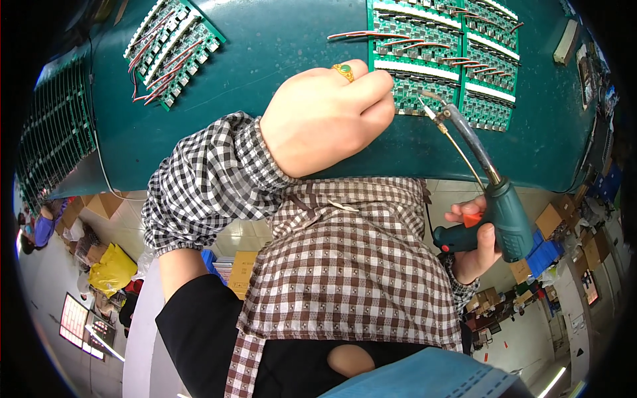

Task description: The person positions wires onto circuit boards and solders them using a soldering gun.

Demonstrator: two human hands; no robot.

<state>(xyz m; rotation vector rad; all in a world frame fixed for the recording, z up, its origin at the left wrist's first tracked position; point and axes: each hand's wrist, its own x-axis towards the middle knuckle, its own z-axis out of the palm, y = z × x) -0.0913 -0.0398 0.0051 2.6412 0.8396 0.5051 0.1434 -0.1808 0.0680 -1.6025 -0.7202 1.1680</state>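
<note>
1. Head view: the left hand (332, 116) lies knuckles-up, fingers curled together, fingertips hidden; I cannot tell whether they pinch anything.
2. The right hand (479, 260), lower, has its fingers clamped around the soldering gun's (511, 219) grip.
3. The gun's long axis slants up-left, tip over the circuit-board panel (491, 106).
4. Print on a carton (243, 272) is illegible.

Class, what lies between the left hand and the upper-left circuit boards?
The head view shows bare green tabletop between left hand and circuit boards.
</note>
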